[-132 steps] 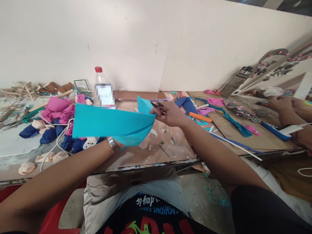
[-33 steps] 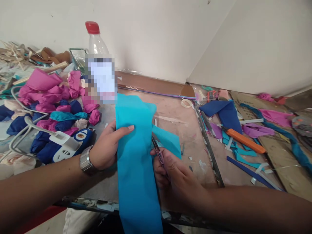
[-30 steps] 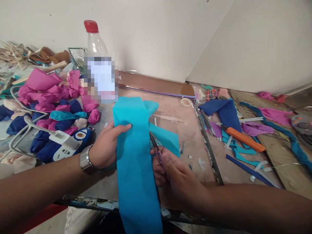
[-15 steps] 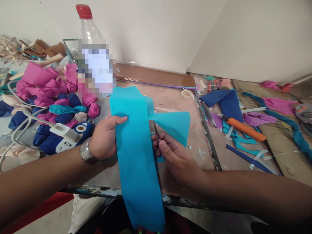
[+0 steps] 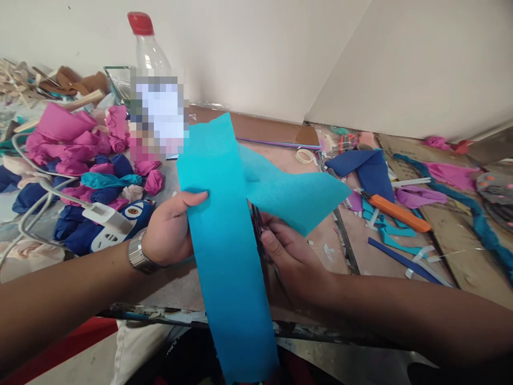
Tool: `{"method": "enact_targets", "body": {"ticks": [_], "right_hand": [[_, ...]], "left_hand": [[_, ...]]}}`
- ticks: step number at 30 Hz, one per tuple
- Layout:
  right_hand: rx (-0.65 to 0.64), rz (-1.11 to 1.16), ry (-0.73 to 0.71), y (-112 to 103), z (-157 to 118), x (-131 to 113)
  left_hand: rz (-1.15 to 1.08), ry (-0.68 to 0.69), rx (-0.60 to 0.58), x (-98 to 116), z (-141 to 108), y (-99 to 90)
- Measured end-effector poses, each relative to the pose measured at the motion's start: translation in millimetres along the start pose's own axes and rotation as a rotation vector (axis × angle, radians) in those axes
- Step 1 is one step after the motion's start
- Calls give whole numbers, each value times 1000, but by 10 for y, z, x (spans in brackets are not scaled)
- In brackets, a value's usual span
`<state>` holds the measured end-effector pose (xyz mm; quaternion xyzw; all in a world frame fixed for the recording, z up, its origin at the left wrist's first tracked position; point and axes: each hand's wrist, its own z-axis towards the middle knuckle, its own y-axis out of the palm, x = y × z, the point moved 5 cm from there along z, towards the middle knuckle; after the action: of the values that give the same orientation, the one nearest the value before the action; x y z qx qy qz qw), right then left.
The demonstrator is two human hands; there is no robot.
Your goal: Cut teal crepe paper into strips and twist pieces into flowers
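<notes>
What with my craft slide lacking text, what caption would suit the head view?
The left hand grips a turquoise strip; the right hand holds scissors beside its edge.

Long turquoise strip [image 5: 230, 262] with rightward flap [image 5: 298, 198], scissors [image 5: 257, 220] at right edge

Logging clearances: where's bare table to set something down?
Bare: between left forearm, teal cloth and front edge; another patch between blue strip and right forearm. Crowded: left, under the fabric pile; around the orange cutter.
</notes>
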<state>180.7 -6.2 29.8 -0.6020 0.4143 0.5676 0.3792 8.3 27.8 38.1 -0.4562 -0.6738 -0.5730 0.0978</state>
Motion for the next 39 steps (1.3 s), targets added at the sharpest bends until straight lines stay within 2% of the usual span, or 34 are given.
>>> {"method": "enact_targets", "body": {"ticks": [8,11,17,21,24,32,36,39], "right_hand": [[72,138,153,3,-62,101],[121,226,168,-4,-59,91],[198,285,181,-11,-29,89],[131,329,205,-3,6,124],[95,379,190,-11,37,129],[168,446,216,-36,73,169],[160,410,221,-32,82,140],[143,387,205,-22,96,107]], "left_hand": [[-8,56,94,-18,27,-32],[10,93,143,-11,33,-54],[5,62,1,-21,26,23],[49,39,19,-22,2,20],[68,2,-9,-43,-8,31],[37,9,-5,-83,2,-2],[36,-33,-28,-158,-3,-88],[21,-15,-40,-185,-13,-141]]}}
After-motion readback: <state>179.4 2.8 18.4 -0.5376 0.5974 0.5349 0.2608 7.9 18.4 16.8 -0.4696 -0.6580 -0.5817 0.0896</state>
